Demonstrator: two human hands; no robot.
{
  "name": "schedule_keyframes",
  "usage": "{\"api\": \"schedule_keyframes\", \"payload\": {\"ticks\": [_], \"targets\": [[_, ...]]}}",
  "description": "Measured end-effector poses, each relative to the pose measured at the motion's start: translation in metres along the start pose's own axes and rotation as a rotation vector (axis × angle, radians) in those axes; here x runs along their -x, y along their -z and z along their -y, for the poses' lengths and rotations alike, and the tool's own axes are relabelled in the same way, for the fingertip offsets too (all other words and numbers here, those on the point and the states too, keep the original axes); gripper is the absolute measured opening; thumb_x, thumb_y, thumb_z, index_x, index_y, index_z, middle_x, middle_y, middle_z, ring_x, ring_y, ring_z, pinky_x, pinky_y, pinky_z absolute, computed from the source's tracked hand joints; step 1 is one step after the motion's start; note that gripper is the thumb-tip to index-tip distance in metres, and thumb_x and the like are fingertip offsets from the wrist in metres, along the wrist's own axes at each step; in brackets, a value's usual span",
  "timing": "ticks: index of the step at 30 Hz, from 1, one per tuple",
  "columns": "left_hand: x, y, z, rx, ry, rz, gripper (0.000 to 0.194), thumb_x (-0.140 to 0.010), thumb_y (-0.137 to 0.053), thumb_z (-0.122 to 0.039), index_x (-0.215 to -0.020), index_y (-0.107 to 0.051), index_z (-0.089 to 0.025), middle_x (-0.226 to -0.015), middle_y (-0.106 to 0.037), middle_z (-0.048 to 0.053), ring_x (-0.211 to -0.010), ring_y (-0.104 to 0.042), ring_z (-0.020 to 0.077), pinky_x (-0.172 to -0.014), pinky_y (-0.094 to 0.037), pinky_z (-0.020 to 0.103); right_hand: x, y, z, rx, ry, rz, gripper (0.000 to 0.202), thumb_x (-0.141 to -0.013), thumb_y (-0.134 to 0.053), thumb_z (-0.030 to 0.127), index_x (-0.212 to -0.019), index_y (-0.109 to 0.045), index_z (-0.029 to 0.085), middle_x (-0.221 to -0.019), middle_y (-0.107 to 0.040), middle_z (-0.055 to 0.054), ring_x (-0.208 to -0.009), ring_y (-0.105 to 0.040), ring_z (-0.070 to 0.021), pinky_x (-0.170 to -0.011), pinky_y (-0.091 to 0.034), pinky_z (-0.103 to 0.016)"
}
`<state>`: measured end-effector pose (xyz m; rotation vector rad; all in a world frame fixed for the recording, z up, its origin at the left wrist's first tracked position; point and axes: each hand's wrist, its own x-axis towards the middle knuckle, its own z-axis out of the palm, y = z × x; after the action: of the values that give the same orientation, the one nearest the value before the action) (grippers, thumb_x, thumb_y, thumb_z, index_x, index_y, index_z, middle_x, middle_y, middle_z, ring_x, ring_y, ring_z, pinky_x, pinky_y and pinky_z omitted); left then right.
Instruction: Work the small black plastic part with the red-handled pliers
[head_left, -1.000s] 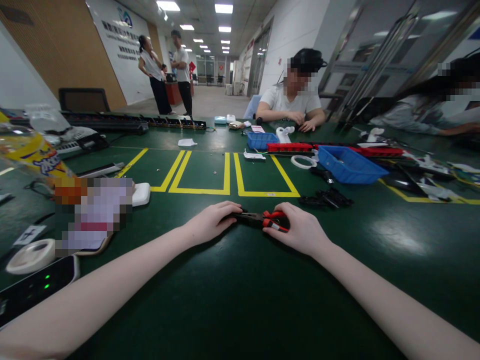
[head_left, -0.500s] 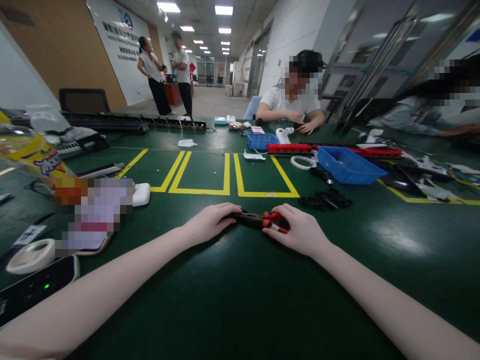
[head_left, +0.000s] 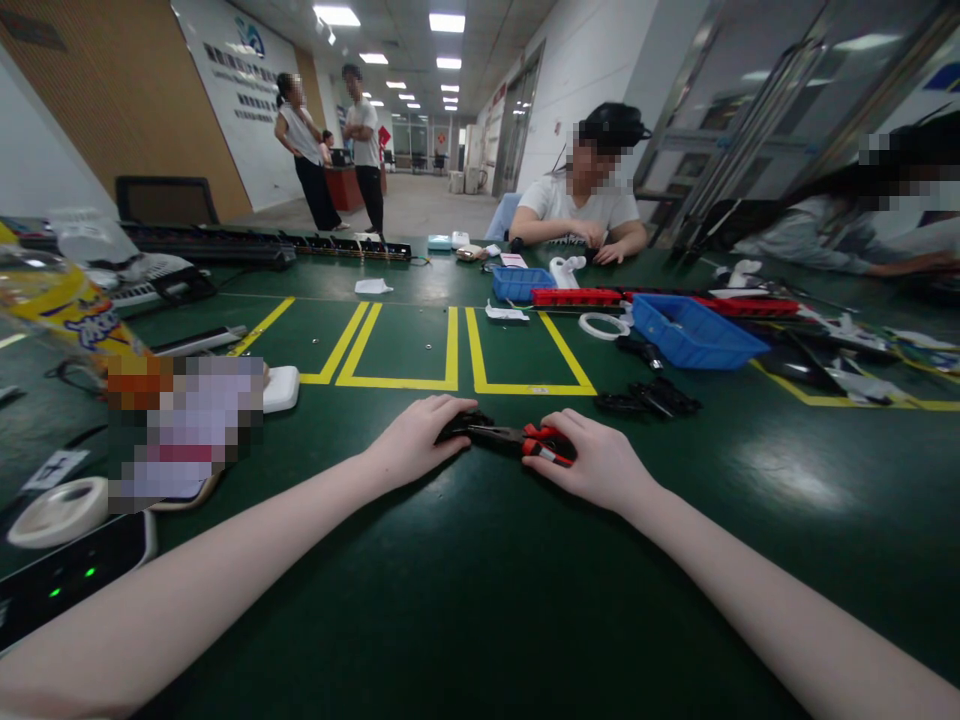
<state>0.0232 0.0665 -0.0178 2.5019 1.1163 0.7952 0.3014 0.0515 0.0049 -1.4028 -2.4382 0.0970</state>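
My right hand [head_left: 596,458] is closed around the red and black handles of needle-nose pliers [head_left: 540,440]. The pliers' dark jaws point left, toward my left hand [head_left: 420,440]. That hand is closed on a small black part [head_left: 456,427], pinched between thumb and fingers. The jaw tips meet the black part; whether they grip it I cannot tell. Both hands are low over the green table [head_left: 480,580]. Several similar black pieces [head_left: 651,398] lie in a pile to the right, beyond my right hand.
Yellow tape outlines [head_left: 397,383] mark the table ahead. Blue bins [head_left: 694,335], red strips [head_left: 577,298] and a white ring [head_left: 604,326] stand beyond. At left are a phone [head_left: 191,430], a tape roll [head_left: 60,510], a white case [head_left: 281,389] and a bottle [head_left: 82,310]. A person [head_left: 581,205] sits opposite.
My left hand has turned slightly, and more of the black part shows above its fingers. The pliers stay in my right hand, almost unmoved.
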Motion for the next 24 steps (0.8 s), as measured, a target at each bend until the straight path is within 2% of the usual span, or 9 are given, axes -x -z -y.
{"api": "schedule_keyframes", "payload": {"ticks": [3,8,16,24], "targets": [[0.0007,0.0009,-0.0026,0.016,0.005,-0.004,0.051,-0.091,-0.063,-0.021,-0.138,-0.044,-0.023,-0.126,-0.060,0.009,-0.115,-0.060,0.0267,-0.097,-0.051,0.047,-0.0002,-0.0002,-0.0004,-0.016,-0.001,-0.004,0.040,-0.083,-0.059,0.057,-0.101,-0.060,0.022,-0.096,-0.066,-0.007,-0.080,-0.064,-0.0224,-0.065,-0.050,-0.035],[0.0013,0.0019,-0.0044,0.029,-0.028,0.021,0.043,-0.093,-0.059,-0.018,-0.134,-0.048,-0.024,-0.125,-0.060,0.007,-0.113,-0.060,0.0235,-0.097,-0.052,0.042,-0.0005,-0.0006,0.0016,-0.043,-0.013,0.010,0.039,-0.083,-0.060,0.056,-0.102,-0.061,0.022,-0.096,-0.066,-0.006,-0.080,-0.064,-0.0217,-0.065,-0.050,-0.034],[0.0012,0.0006,-0.0027,-0.061,-0.093,0.008,0.034,-0.095,-0.057,-0.018,-0.129,-0.052,-0.022,-0.125,-0.060,0.008,-0.114,-0.059,0.0242,-0.098,-0.050,0.045,0.0000,-0.0004,0.0027,-0.072,-0.023,0.019,0.039,-0.083,-0.060,0.056,-0.102,-0.060,0.022,-0.096,-0.066,-0.006,-0.079,-0.063,-0.0209,-0.065,-0.049,-0.033],[0.0017,0.0037,-0.0048,-0.045,-0.141,-0.011,0.030,-0.096,-0.055,-0.017,-0.126,-0.056,-0.021,-0.128,-0.060,0.009,-0.117,-0.057,0.0240,-0.100,-0.050,0.046,0.0005,-0.0003,0.0015,-0.099,-0.022,0.019,0.041,-0.083,-0.060,0.058,-0.102,-0.061,0.022,-0.096,-0.066,-0.006,-0.079,-0.062,-0.0209,-0.064,-0.049,-0.033]]}}
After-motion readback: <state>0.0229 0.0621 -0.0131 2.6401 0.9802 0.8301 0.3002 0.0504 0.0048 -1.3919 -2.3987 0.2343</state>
